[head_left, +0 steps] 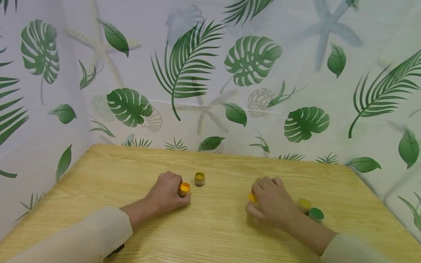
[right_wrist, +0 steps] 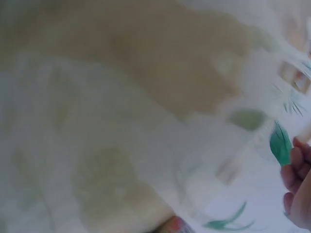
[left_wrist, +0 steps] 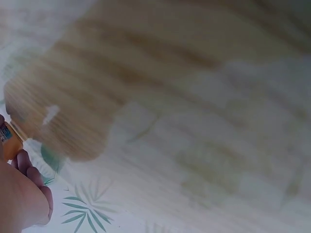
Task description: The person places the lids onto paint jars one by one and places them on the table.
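Observation:
On the left, my left hand (head_left: 166, 191) grips a small uncapped jar of orange paint (head_left: 185, 189), its mouth facing up. That orange jar (left_wrist: 10, 144) also shows at the edge of the left wrist view. Just beyond it stands another uncapped jar (head_left: 199, 179), with dark yellow contents. My right hand (head_left: 273, 201) pinches a flat orange piece, seemingly a lid (head_left: 252, 197), low over the table. Something yellowish (head_left: 258, 180) peeks out behind these fingers, mostly hidden. In the right wrist view only part of the right hand (right_wrist: 301, 179) appears, at the edge.
Beside the right wrist stand a yellow-topped jar (head_left: 304, 204) and a green-topped jar (head_left: 316, 214), close together. The wooden table (head_left: 210, 233) meets a leaf-patterned cloth (head_left: 204, 73) at its back and sides.

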Demonstrator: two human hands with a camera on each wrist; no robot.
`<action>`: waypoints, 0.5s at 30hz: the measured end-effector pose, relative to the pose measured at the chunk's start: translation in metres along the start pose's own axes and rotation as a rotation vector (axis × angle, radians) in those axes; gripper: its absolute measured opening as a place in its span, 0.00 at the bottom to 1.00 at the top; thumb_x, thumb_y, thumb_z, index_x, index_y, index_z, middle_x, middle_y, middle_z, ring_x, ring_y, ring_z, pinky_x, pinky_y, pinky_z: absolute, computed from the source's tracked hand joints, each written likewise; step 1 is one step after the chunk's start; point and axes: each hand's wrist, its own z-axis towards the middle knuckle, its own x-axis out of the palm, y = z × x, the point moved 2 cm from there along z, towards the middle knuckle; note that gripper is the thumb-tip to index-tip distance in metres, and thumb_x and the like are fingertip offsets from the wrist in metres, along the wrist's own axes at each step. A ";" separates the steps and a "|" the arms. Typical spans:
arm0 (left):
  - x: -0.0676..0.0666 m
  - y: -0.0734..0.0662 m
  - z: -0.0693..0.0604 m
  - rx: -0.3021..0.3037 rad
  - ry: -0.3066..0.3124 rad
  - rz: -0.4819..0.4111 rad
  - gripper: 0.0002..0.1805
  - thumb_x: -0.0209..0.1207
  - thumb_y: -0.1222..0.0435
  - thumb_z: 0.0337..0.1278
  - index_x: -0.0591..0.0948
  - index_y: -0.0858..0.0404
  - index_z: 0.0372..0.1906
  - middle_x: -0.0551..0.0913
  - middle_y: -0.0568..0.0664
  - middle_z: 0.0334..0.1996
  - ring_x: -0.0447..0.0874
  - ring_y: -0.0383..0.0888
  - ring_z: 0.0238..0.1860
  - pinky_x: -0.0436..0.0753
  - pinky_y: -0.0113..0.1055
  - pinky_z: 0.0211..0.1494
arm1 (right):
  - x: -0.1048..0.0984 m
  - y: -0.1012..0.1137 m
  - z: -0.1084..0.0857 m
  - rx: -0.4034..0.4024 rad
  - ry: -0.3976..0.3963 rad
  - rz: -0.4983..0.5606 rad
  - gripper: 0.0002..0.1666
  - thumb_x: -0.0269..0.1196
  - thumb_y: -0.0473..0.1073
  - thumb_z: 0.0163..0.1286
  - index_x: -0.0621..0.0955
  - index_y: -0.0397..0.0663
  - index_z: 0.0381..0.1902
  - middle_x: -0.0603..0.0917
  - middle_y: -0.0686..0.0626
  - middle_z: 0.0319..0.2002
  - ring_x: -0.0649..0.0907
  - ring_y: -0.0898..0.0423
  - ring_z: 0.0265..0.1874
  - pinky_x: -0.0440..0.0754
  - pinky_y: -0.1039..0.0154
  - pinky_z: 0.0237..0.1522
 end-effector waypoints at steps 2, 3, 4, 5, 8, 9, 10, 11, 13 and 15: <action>0.000 -0.001 0.000 0.006 0.002 0.000 0.12 0.64 0.57 0.43 0.75 0.58 0.22 0.71 0.42 0.18 0.65 0.41 0.25 0.67 0.39 0.39 | 0.003 0.005 -0.002 -0.076 -0.089 -0.012 0.11 0.58 0.53 0.58 0.72 0.54 0.25 0.70 0.57 0.26 0.69 0.58 0.28 0.65 0.57 0.39; 0.000 -0.002 0.001 0.009 0.003 0.000 0.12 0.64 0.56 0.43 0.75 0.58 0.22 0.71 0.42 0.18 0.66 0.41 0.26 0.68 0.39 0.39 | 0.005 0.006 -0.003 -0.111 -0.130 -0.017 0.12 0.58 0.53 0.57 0.71 0.54 0.24 0.68 0.58 0.25 0.68 0.58 0.27 0.65 0.57 0.38; -0.001 -0.003 0.001 0.013 0.005 0.001 0.12 0.64 0.56 0.43 0.75 0.58 0.22 0.71 0.41 0.18 0.66 0.41 0.26 0.68 0.39 0.40 | 0.006 0.008 -0.003 -0.140 -0.166 -0.020 0.12 0.57 0.53 0.56 0.71 0.54 0.24 0.68 0.57 0.24 0.68 0.57 0.28 0.65 0.57 0.38; -0.002 -0.004 0.001 0.015 0.007 0.000 0.12 0.64 0.56 0.42 0.75 0.58 0.22 0.71 0.41 0.18 0.66 0.41 0.26 0.68 0.40 0.40 | 0.006 0.009 -0.003 -0.165 -0.198 -0.026 0.12 0.57 0.53 0.54 0.70 0.54 0.23 0.67 0.57 0.24 0.68 0.57 0.27 0.65 0.57 0.37; -0.006 -0.009 0.000 0.032 0.011 -0.004 0.12 0.64 0.56 0.41 0.74 0.58 0.22 0.71 0.41 0.19 0.66 0.41 0.26 0.68 0.40 0.40 | 0.008 0.013 -0.002 -0.214 -0.243 -0.040 0.12 0.56 0.53 0.51 0.68 0.54 0.23 0.67 0.56 0.24 0.69 0.56 0.28 0.65 0.57 0.36; -0.007 -0.012 0.000 0.045 0.011 -0.008 0.12 0.65 0.57 0.41 0.74 0.57 0.22 0.71 0.41 0.19 0.65 0.41 0.26 0.68 0.39 0.40 | 0.009 0.014 -0.002 -0.221 -0.242 -0.043 0.12 0.56 0.54 0.51 0.68 0.54 0.23 0.67 0.56 0.24 0.69 0.56 0.28 0.64 0.58 0.36; -0.009 -0.015 0.000 0.060 0.013 -0.010 0.12 0.65 0.57 0.41 0.74 0.57 0.21 0.71 0.40 0.19 0.65 0.40 0.25 0.68 0.39 0.40 | 0.009 0.015 -0.002 -0.224 -0.241 -0.044 0.12 0.56 0.53 0.51 0.68 0.53 0.23 0.67 0.56 0.23 0.69 0.56 0.27 0.64 0.58 0.36; -0.009 -0.020 0.001 0.080 0.009 -0.012 0.11 0.64 0.57 0.41 0.74 0.57 0.21 0.71 0.40 0.18 0.64 0.40 0.25 0.67 0.38 0.39 | 0.010 0.015 -0.002 -0.223 -0.239 -0.048 0.13 0.56 0.54 0.51 0.68 0.54 0.22 0.67 0.56 0.23 0.69 0.56 0.27 0.64 0.59 0.36; -0.011 -0.030 0.002 0.124 0.003 -0.018 0.11 0.64 0.57 0.40 0.75 0.57 0.22 0.72 0.40 0.19 0.64 0.40 0.25 0.67 0.37 0.38 | 0.010 0.015 -0.002 -0.210 -0.229 -0.044 0.13 0.57 0.54 0.51 0.69 0.53 0.23 0.67 0.56 0.23 0.69 0.56 0.27 0.64 0.59 0.36; -0.010 -0.043 0.004 0.167 0.005 -0.018 0.11 0.64 0.56 0.41 0.76 0.57 0.23 0.72 0.40 0.20 0.64 0.39 0.25 0.67 0.37 0.38 | 0.011 0.014 -0.003 -0.195 -0.215 -0.042 0.14 0.58 0.55 0.51 0.70 0.53 0.23 0.68 0.56 0.23 0.70 0.56 0.28 0.64 0.59 0.36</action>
